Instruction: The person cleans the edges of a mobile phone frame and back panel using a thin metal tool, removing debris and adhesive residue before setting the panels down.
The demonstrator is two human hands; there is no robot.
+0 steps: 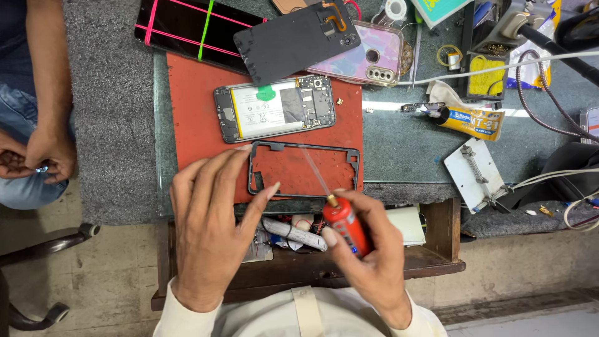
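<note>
1. The thin phone frame [304, 170] lies flat on the red mat [193, 118], under my left hand's [209, 231] spread fingertips.
2. My right hand [368, 253] is clamped on a red tube [346, 228], nozzle over the frame.
3. Beyond my hands, the opened phone [274, 109] rests on the bench [405, 143].

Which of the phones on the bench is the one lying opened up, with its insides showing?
The phone on the red mat, battery exposed. The pink-banded phone and the pink-cased phone behind it are closed.

The opened phone [274, 113] lies on the mat [193, 125], behind the frame [304, 170]; the glue tube [468, 120] lies right of the mat, apparently clear of it.
</note>
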